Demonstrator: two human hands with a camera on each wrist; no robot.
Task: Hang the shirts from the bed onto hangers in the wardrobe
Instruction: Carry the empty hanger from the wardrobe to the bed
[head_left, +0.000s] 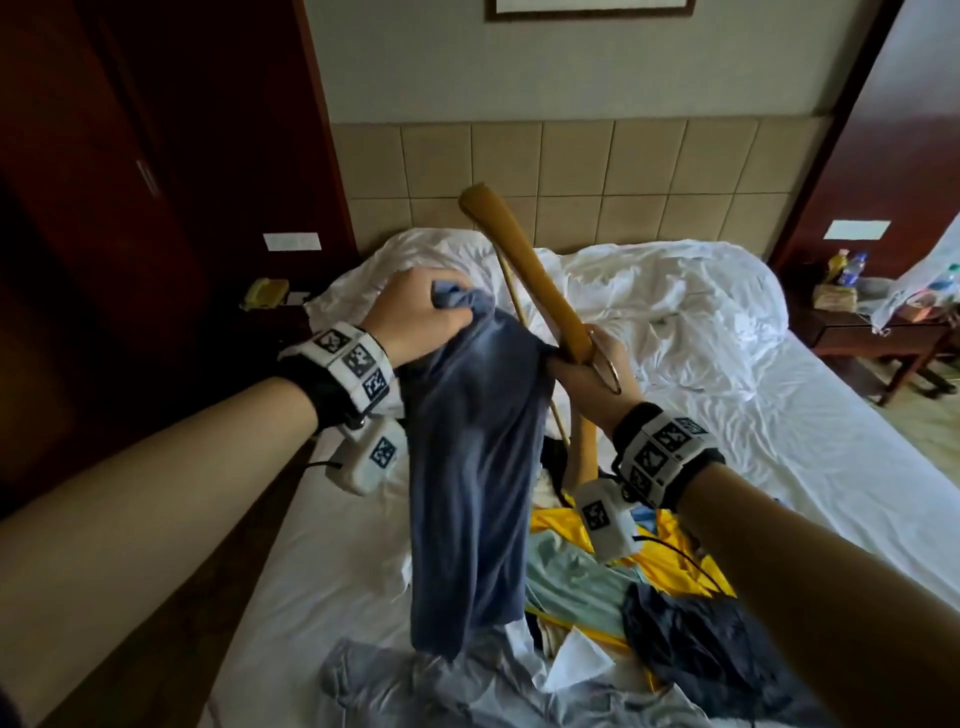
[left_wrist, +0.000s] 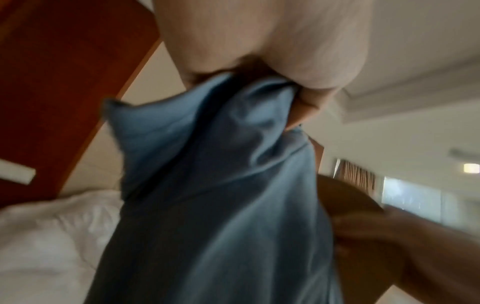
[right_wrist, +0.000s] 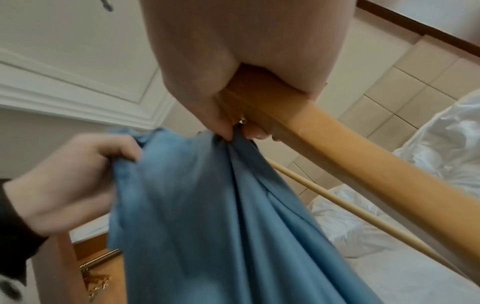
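A blue shirt (head_left: 472, 467) hangs in the air over the bed (head_left: 779, 441). My left hand (head_left: 415, 317) grips a bunched top corner of it; the left wrist view shows the cloth (left_wrist: 221, 185) gathered in that fist. My right hand (head_left: 587, 379) holds a wooden hanger (head_left: 524, 265) at its middle, next to the metal hook (head_left: 608, 364), and its fingertips (right_wrist: 228, 131) also pinch the shirt's edge (right_wrist: 207, 205). One hanger arm (right_wrist: 376, 154) points up toward the headboard; the other is hidden behind the shirt and hand.
Several more garments, yellow (head_left: 670, 535), pale green (head_left: 571, 577) and dark blue (head_left: 701, 644), lie piled on the bed's near end. A crumpled white duvet (head_left: 675, 296) covers the far end. The dark wooden wardrobe (head_left: 130, 208) stands left, a cluttered bedside table (head_left: 872, 332) right.
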